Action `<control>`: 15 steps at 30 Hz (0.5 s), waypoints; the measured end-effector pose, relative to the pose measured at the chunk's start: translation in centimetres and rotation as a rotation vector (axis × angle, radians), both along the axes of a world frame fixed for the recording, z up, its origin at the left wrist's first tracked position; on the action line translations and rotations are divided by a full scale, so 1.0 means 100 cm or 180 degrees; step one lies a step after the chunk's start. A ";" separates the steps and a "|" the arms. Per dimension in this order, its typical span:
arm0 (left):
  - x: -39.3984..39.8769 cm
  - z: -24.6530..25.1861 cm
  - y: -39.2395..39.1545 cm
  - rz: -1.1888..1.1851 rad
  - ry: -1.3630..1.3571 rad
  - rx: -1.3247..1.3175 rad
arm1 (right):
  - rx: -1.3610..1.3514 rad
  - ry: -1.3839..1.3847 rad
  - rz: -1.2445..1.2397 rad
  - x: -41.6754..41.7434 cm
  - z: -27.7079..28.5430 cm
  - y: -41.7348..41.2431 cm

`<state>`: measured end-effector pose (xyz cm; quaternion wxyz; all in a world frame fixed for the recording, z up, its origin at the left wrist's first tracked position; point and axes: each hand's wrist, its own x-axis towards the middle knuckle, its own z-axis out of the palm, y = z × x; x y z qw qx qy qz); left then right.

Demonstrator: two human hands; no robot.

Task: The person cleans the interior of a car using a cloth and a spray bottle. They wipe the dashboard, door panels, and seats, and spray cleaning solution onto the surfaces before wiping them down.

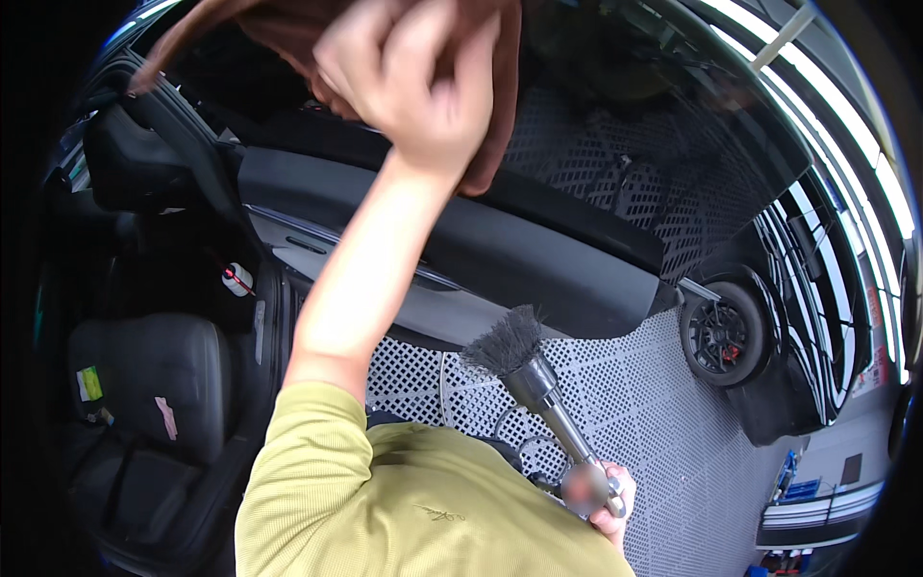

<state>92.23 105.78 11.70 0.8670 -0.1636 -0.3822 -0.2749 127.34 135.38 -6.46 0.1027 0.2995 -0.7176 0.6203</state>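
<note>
My left hand (425, 86) is blurred, its fingers curled on a brown cloth (494, 137) held up at the side window glass (598, 79) of an open car door. Below that arm runs the dark inner door panel (533, 252). Down at the lower right, my right hand (616, 498) grips a metal-bodied air cleaning gun (566, 425) tipped with a round brush of black bristles (505, 342). The brush points up and to the left, over the floor. Part of the gun's handle is hidden by a blurred round patch.
A black car seat (155, 382) with paper scraps on it is at the left. A white container (236, 280) with a red part sits inside the door opening. Grey perforated tiles (649, 404) cover the floor. A car wheel (725, 332) stands at the right.
</note>
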 end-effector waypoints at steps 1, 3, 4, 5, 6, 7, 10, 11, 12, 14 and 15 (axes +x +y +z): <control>0.000 -0.034 0.006 -0.0001 -0.0408 -0.0091 | 0.0005 0.0077 0.0006 -0.002 -0.003 0.000; 0.010 -0.093 0.014 0.0103 -0.1128 -0.0455 | -0.0035 0.0231 0.0054 -0.010 -0.011 0.000; 0.007 -0.103 0.013 0.0099 -0.1257 -0.0416 | -0.0096 0.0381 -0.0060 -0.012 -0.016 -0.003; 0.018 -0.097 0.019 0.0006 -0.1469 -0.0348 | -0.0066 0.0359 -0.0115 -0.005 -0.014 -0.001; 0.016 -0.080 0.020 -0.0073 -0.1113 -0.0156 | -0.0047 0.0384 -0.0156 -0.004 -0.014 0.000; 0.008 -0.051 0.016 -0.0142 -0.0762 0.0037 | -0.0015 0.0419 -0.0192 -0.004 -0.013 0.001; 0.003 0.008 -0.007 -0.0221 -0.0197 0.0134 | -0.0017 0.0277 -0.0211 0.006 -0.013 0.012; 0.004 0.010 -0.006 -0.0279 -0.0102 0.0223 | -0.0094 0.0239 -0.0130 0.004 -0.009 0.007; 0.010 -0.013 -0.002 0.0032 -0.0437 0.0057 | -0.0109 0.0184 -0.0094 0.003 -0.005 0.006; 0.015 -0.078 0.006 0.0069 -0.1085 -0.0210 | -0.0181 0.0403 -0.0119 0.000 -0.009 -0.001; 0.019 -0.087 0.011 -0.0007 -0.1390 -0.0293 | -0.0094 0.0568 -0.0233 -0.002 -0.011 -0.001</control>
